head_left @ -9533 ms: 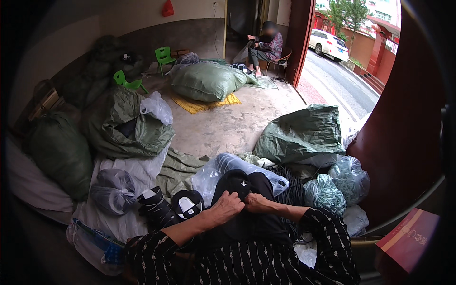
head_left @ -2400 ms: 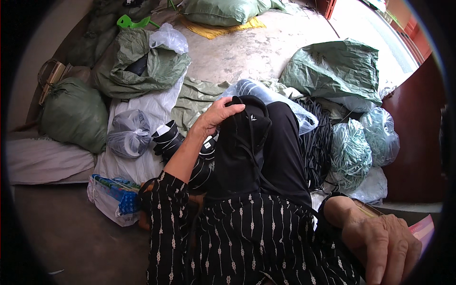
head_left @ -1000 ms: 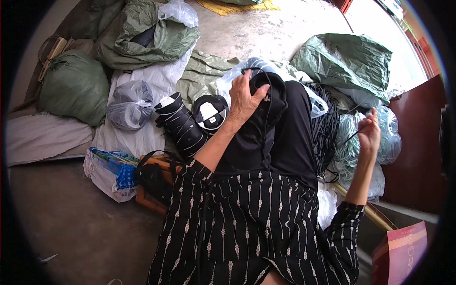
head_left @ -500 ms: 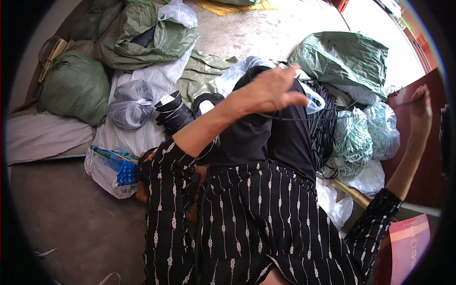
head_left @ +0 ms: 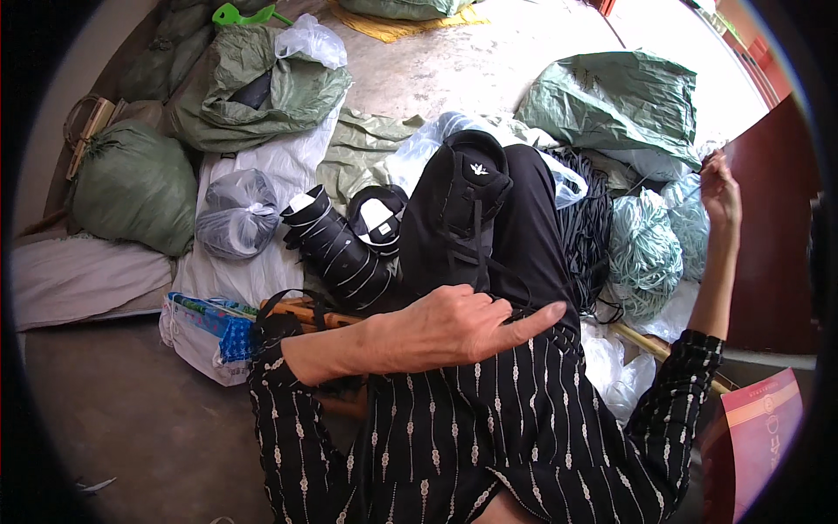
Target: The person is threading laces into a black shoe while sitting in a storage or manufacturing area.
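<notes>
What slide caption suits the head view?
Black laced shoe on black trousers, left hand before patterned shirt, right hand outstretched near green cords.

Daylight strong from far right, through an opening; ground beyond it bleached almost white. Floor (head_left: 428,65) bare, pale and stained at the far side, much darker and browner near left. Left wall (head_left: 109,57) plain, dull grey-brown, shadowed. Right side closed off by a tall dark red panel (head_left: 772,236), low grey ledge (head_left: 777,361) along its foot. Far left: green plastic chair (head_left: 249,16), only partly in view. Far middle: yellow sheet (head_left: 410,24) on floor. Left: pale cloth (head_left: 96,271) over something low. Near left: orange-brown wooden furniture (head_left: 336,314), mostly hidden.
</notes>
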Demonstrator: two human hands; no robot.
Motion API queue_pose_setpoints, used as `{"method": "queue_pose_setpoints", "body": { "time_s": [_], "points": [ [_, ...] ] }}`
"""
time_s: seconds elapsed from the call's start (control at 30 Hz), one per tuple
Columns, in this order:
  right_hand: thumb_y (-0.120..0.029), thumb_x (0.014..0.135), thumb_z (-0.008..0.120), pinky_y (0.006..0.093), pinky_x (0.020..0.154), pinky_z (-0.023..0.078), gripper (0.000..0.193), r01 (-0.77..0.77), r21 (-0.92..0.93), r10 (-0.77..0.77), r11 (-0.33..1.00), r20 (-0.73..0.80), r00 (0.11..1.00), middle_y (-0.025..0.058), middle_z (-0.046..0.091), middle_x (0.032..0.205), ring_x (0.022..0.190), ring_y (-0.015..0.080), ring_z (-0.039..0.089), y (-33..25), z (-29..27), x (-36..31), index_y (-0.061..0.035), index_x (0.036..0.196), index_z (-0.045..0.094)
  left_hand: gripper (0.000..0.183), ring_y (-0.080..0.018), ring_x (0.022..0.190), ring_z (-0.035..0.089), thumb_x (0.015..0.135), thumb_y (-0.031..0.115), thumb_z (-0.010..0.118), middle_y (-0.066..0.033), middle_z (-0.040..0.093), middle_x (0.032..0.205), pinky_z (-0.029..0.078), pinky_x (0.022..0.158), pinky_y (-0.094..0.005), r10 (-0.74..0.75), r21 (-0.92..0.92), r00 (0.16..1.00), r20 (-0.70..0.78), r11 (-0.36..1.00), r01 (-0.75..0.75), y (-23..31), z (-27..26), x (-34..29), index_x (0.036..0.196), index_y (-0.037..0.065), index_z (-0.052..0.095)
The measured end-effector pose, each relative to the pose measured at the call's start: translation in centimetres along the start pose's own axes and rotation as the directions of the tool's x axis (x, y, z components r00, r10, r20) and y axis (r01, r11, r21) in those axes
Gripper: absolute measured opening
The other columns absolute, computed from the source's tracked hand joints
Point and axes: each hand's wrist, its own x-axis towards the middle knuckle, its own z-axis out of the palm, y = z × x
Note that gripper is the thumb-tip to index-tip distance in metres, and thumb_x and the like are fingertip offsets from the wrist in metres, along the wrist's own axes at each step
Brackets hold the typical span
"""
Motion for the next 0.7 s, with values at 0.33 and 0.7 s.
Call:
{"method": "queue_pose_setpoints", "body": {
  "time_s": [0.33,0.7],
  "points": [
    [-0.009,0.090,0.055,0.0315,0.081,0.052,0.016,0.139,0.096,-0.092,0.986,-0.390,0.916,0.0112,0.066,0.093,0.085,0.0208,0.064,1.5,-17.2,0.8,0.0025,0.099,0.061,0.010,-0.0309,0.104,0.059,0.078,0.010,0.057,-0.0212,0.063,0.100,0.051,0.084,-0.0376,-0.170,-0.439,0.930,-0.326,0.899,0.011,-1.5,-5.5,-2.2,0.083,0.002,0.059],
    [-0.017,0.095,0.048,0.0304,0.063,0.055,0.014,0.101,-0.146,-0.175,0.984,-0.698,0.695,0.0082,0.065,0.079,0.066,0.0170,0.062,9.6,-24.5,-8.5,-0.0065,0.101,0.055,0.011,-0.0167,0.089,0.063,0.088,0.017,0.057,-0.0048,0.066,0.095,0.048,0.077,-0.0348,-1.000,-0.999,-0.023,0.012,-0.011,-0.045,-24.9,-7.5,-17.7,0.097,0.011,0.061]
  ]
}}
